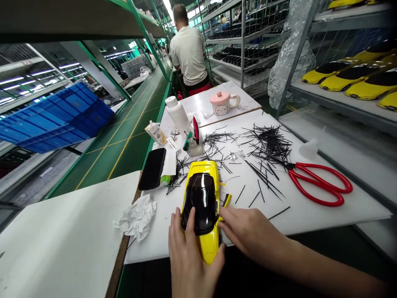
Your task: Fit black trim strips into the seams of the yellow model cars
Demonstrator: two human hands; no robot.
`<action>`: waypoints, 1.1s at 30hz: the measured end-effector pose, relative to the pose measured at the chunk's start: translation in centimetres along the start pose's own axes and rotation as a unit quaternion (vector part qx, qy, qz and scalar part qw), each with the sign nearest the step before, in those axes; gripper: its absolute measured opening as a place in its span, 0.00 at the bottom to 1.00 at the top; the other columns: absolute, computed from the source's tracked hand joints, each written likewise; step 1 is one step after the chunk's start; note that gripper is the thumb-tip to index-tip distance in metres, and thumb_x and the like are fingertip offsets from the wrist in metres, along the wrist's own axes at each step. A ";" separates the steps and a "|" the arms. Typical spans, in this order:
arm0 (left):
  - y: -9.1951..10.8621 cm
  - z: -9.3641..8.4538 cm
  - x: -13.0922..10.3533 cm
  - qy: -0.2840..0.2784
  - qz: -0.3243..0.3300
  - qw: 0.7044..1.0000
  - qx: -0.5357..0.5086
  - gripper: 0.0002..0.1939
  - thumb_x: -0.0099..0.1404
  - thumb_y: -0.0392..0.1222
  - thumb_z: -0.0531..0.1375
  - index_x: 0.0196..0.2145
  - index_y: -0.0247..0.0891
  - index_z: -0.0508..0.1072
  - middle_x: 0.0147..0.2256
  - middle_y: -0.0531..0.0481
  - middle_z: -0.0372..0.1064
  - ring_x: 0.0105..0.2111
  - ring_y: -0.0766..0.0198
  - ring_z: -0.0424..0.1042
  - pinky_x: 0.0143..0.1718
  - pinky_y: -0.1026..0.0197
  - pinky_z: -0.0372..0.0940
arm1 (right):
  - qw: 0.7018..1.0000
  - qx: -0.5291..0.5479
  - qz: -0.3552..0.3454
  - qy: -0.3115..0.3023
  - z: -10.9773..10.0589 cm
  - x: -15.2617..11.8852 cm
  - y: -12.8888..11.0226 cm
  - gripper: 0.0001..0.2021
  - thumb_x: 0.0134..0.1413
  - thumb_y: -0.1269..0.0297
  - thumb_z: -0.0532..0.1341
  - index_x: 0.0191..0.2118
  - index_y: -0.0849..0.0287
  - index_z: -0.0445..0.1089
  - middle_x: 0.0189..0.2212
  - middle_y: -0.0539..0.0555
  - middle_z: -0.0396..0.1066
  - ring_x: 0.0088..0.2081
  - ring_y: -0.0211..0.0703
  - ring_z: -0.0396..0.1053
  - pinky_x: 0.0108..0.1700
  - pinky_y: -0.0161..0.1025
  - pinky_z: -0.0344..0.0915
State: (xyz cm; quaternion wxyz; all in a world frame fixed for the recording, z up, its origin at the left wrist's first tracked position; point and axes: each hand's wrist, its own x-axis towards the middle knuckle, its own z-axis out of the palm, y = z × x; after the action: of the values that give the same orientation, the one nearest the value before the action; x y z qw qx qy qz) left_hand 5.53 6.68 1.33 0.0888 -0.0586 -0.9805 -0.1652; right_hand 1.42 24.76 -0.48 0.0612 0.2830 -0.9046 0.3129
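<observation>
A yellow toy car (208, 244) with a dark glossy roof lies on the white table (235, 223), in front of me. My left hand (192, 252) is wrapped round the car's near end, fingers on its left side and roof, thumb at its right. At the car's right side, my right hand (245, 227) pinches the edge of the yellow car door (227, 201), which stands out from the body. My right fingertips partly hide the door. Thin black strips (269, 140) lie scattered beyond the car.
Red-handled scissors (322, 184) lie at the right. Crumpled tissue (138, 217), a black phone (151, 169), a white bottle (178, 116) and a lidded cup (221, 103) stand or lie around. A person (189, 54) sits ahead; shelves (341, 101) hold yellow cars.
</observation>
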 end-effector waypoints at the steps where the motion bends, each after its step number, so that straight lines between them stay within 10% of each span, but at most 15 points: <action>1: -0.4 0.1 -0.4 0.006 -0.016 1.000 0.007 0.40 0.63 0.47 0.61 0.68 0.46 0.46 0.69 0.36 0.37 0.68 0.39 0.47 0.61 0.31 0.56 | 1.000 -0.010 -0.015 -0.003 0.1 0.0 0.0 0.07 0.63 0.74 0.51 0.39 0.60 0.65 0.29 0.52 0.71 0.28 0.43 0.71 0.27 0.37 0.54; 8: -2.4 -0.5 -0.9 -0.012 -0.056 0.998 -0.009 0.45 0.60 0.52 0.63 0.68 0.45 0.45 0.59 0.38 0.59 0.59 0.42 0.63 0.56 0.36 0.65 | 0.992 0.035 -0.088 -0.085 0.0 -1.1 -0.7 0.06 0.60 0.75 0.51 0.40 0.60 0.61 0.30 0.50 0.70 0.25 0.39 0.65 0.25 0.37 0.52; 18: -3.7 -1.2 1.5 -0.011 0.017 0.999 -0.025 0.43 0.58 0.48 0.64 0.67 0.46 0.49 0.59 0.40 0.61 0.58 0.43 0.63 0.56 0.35 0.63 | 0.984 0.146 -0.081 -0.061 -2.4 -2.0 -0.3 0.08 0.65 0.72 0.49 0.39 0.58 0.64 0.28 0.47 0.71 0.26 0.33 0.67 0.30 0.31 0.57; 22: -3.7 -2.6 2.7 -0.026 0.030 0.999 -0.020 0.41 0.56 0.48 0.64 0.65 0.49 0.53 0.58 0.42 0.62 0.57 0.43 0.64 0.56 0.36 0.63 | 0.989 -0.039 0.106 0.100 -4.6 -2.4 3.6 0.07 0.66 0.65 0.52 0.39 0.59 0.66 0.25 0.49 0.68 0.24 0.36 0.66 0.27 0.33 0.55; 26: -2.9 -4.2 3.6 -0.049 0.026 0.998 -0.005 0.38 0.57 0.48 0.63 0.63 0.50 0.56 0.59 0.44 0.60 0.58 0.44 0.64 0.57 0.38 0.63 | 0.930 -0.266 0.252 0.012 -5.6 -2.2 7.1 0.07 0.62 0.63 0.58 0.35 0.61 0.65 0.31 0.55 0.69 0.29 0.46 0.68 0.25 0.37 0.49; 33: -1.0 -5.4 4.9 -0.060 0.011 0.998 0.007 0.38 0.53 0.49 0.64 0.61 0.52 0.60 0.58 0.45 0.62 0.56 0.42 0.66 0.53 0.38 0.66 | 0.938 -0.239 0.250 -0.034 -6.3 -1.1 7.9 0.02 0.58 0.72 0.56 0.37 0.61 0.63 0.25 0.53 0.69 0.24 0.43 0.67 0.27 0.37 0.51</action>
State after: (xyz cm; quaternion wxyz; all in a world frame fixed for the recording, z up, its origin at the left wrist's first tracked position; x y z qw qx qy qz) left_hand 1.45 4.33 6.97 0.0319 -0.0786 -0.9845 -0.1535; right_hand -2.44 34.09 0.01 0.0156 0.0353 -0.9958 0.0828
